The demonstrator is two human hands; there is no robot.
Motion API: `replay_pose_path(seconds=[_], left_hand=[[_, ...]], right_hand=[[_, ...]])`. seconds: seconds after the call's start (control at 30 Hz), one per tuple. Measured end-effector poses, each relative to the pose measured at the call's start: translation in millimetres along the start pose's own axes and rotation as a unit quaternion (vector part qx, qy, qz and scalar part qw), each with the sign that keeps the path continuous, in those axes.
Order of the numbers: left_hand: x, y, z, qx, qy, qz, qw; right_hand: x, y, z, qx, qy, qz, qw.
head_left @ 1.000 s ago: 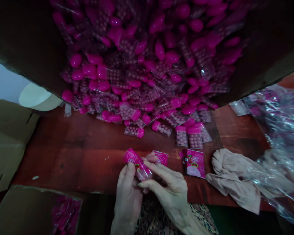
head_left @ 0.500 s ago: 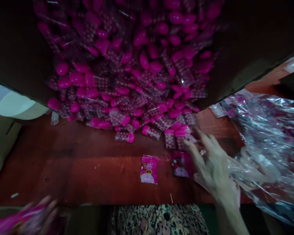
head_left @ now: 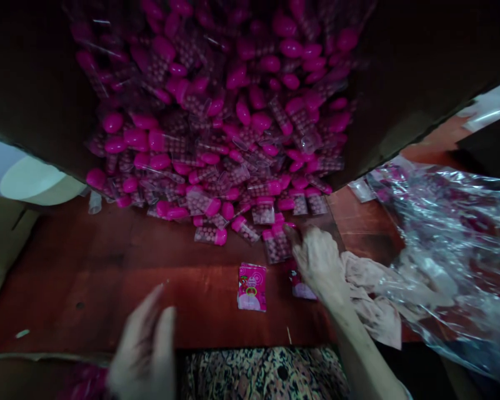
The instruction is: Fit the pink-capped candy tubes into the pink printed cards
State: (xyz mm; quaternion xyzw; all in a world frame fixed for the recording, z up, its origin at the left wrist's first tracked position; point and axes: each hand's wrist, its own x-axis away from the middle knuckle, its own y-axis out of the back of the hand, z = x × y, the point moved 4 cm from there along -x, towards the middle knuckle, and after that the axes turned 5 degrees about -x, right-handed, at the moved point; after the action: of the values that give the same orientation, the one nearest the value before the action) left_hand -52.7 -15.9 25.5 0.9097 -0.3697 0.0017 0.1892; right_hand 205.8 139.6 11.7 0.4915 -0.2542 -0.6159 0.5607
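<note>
My left hand [head_left: 144, 344], blurred, is above the table's front edge with thumb and fingers apart and nothing in it. Below it, pink packets [head_left: 83, 382] show dimly past the edge. My right hand [head_left: 319, 255] has its fingers bent down and together at the right end of a few small clear candy bottles [head_left: 276, 244] with pink caps; its fingertips are partly hidden. Under its wrist side lies a pink printed packet or card [head_left: 302, 286], partly covered. A small stack of pink printed cards [head_left: 252, 288] lies to the left of it.
A big heap of pink-capped candy bottles [head_left: 233, 139] spills from a dark open box [head_left: 400, 89] onto the red table [head_left: 87, 266]. At right lie a crumpled cloth [head_left: 375, 303] and clear plastic wrap [head_left: 450, 250]. A pale round container [head_left: 35, 180] stands at left.
My left hand has let go of the pink packet at lower left and moved right, now open. My right hand has moved left and up, and bottles beside it have shifted left.
</note>
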Motion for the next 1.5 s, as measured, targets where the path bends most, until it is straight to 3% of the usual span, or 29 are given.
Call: replay_pose_path(seconds=[0.07, 0.13, 0.23, 0.4, 0.5, 0.63, 0.73, 0.83, 1.0, 1.2, 1.37, 1.5], left_hand=[[2.9, -48.4, -11.1, -0.093, -0.123, 0.079, 0.985], [10.1, -89.7, -16.3, -0.148, -0.231, 0.151, 0.95], [16.2, -118.0, -8.4, -0.228, -0.311, 0.173, 0.906], [8.5, -112.3, 0.9, -0.277, -0.356, 0.107, 0.886], [0.5, -113.8, -7.5, -0.303, -0.346, 0.08, 0.884], [-6.6, -121.4, -17.5, -0.334, -0.337, 0.065, 0.878], [-10.1, -120.2, -15.4, -0.32, -0.332, 0.065, 0.885], [-11.7, -115.0, -9.9, -0.274, -0.329, 0.081, 0.9], [-9.3, -109.8, -4.4, -0.233, -0.334, 0.091, 0.909], [-5.8, -107.3, -0.3, -0.232, -0.326, 0.1, 0.911], [-2.1, -91.4, -0.3, -0.146, -0.233, 0.091, 0.957], [1.9, -78.9, -1.8, -0.032, -0.061, 0.094, 0.993]], right_hand=[[9.9, -0.4, 11.4, -0.013, 0.013, -0.012, 1.0], [18.6, -3.4, 27.4, -0.05, 0.032, -0.011, 0.998], [22.1, -12.4, 51.2, -0.139, 0.041, 0.008, 0.989], [2.5, -19.2, 68.3, -0.303, -0.016, 0.056, 0.951], [-1.9, -4.8, 69.7, -0.341, -0.025, 0.026, 0.939], [22.9, 10.8, 68.5, -0.276, -0.016, -0.008, 0.961], [53.6, -0.9, 69.5, -0.196, 0.008, 0.055, 0.979], [75.8, -17.5, 68.8, -0.15, 0.017, 0.061, 0.987], [85.0, -32.6, 69.6, -0.142, 0.03, 0.055, 0.988], [84.7, -29.2, 70.0, -0.143, 0.043, 0.049, 0.988], [80.9, -14.0, 71.7, -0.198, 0.058, 0.026, 0.978], [77.8, 1.3, 76.0, -0.301, 0.065, -0.026, 0.951]])
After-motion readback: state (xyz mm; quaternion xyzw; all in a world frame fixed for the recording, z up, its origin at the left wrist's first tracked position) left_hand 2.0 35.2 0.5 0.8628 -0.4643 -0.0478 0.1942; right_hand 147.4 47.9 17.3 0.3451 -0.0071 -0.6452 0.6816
